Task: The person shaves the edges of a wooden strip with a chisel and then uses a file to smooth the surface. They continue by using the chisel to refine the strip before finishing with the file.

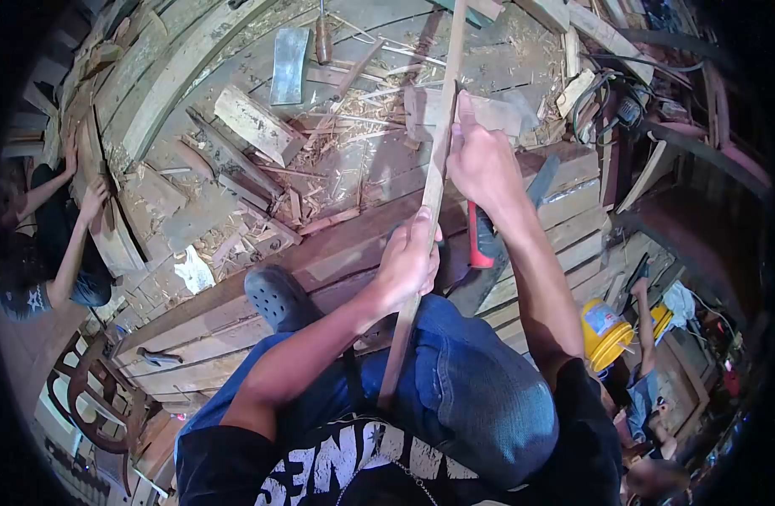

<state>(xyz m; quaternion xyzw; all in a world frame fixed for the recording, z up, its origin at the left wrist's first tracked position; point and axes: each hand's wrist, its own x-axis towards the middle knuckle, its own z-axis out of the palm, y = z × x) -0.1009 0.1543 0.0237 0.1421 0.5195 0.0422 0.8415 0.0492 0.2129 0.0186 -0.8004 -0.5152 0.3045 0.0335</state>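
Observation:
A long, thin wooden strip [442,143] runs from my lap up across the workbench. My left hand [411,257] is wrapped around its lower middle, just above my knees. Higher up, my right hand [482,164] is closed against the strip's right side, with the index finger stretched along it and the other fingers curled; whether a small thing is inside them is hidden. Beneath my right wrist lies a red and black tool handle [481,240]. A long grey flat piece [543,179] lies close to it, partly covered by my forearm.
Wood shavings, offcuts and a pale wooden block [257,125] litter the bench [337,173]. A wooden-handled tool [323,40] lies beside a grey flat plate [289,66]. Another person's hands [94,198] hold a curved board at left. A yellow bucket [605,333] and another person are at lower right.

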